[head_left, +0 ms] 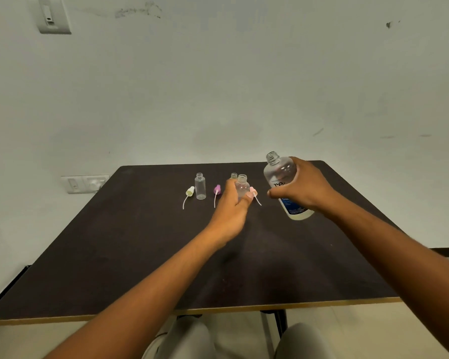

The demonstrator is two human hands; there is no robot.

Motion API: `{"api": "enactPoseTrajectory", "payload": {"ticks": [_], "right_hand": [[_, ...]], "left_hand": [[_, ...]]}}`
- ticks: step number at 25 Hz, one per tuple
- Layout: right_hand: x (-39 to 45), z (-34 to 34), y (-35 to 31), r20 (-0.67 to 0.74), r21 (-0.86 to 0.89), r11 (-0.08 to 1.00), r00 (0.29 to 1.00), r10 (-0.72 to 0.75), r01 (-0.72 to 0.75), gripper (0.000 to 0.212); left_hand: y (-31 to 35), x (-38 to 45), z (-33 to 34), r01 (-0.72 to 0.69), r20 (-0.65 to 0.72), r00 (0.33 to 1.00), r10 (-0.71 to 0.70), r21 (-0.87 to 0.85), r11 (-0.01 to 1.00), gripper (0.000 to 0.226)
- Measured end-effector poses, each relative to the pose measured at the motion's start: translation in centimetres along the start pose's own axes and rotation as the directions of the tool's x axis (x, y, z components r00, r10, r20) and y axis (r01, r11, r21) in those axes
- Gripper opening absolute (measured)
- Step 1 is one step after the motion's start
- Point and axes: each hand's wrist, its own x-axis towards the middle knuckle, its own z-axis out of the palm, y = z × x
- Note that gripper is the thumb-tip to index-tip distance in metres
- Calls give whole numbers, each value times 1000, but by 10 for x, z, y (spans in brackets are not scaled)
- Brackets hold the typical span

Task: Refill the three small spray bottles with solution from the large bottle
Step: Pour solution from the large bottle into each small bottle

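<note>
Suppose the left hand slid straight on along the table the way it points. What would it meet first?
Probably the second small bottle, just behind the small bottle that the left hand grips; depth is uncertain.

Large bottle (283, 182), label: "re" in big dark letters legible. Small line of print above it and white print on the blue lower band both too small to read.
</note>
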Motion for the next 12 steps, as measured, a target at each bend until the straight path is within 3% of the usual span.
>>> {"api": "enactPoseTrajectory", "payload": {"ticks": [6, 12], "right_hand": [[13, -7, 58, -65, 81, 993, 994, 92, -86, 62], [23, -8, 109, -92, 179, 974, 984, 155, -137, 66]], "left_hand": [[-6, 56, 29, 33, -15, 999, -33, 29, 999, 15], [-31, 127, 65, 91, -67, 994, -83, 131, 987, 32]]}}
